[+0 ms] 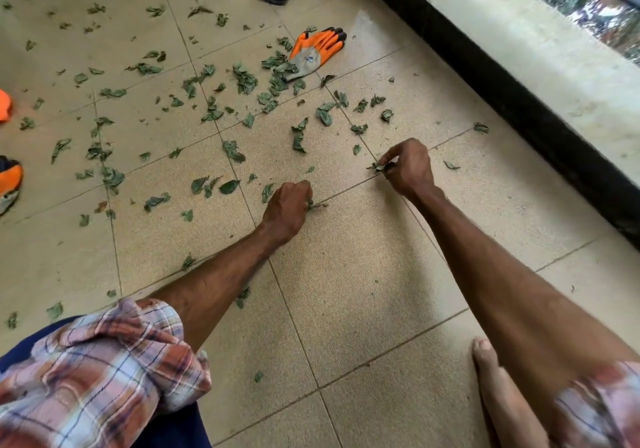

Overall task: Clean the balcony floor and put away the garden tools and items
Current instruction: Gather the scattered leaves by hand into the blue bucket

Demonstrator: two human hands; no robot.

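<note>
Dry leaves (244,78) litter the tiled floor (346,291), thickest far and left. The left hand (289,205) is clenched round a small bunch; the right hand (408,167) pinches a few more just right of it. Overfull fists could spill crumbling bits back down, and hand-picking may miss fragments by the orange glove (317,51).

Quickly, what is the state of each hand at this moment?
Left hand: closed, gripping a few leaves.
Right hand: closed, pinching a small leaf bunch.
</note>
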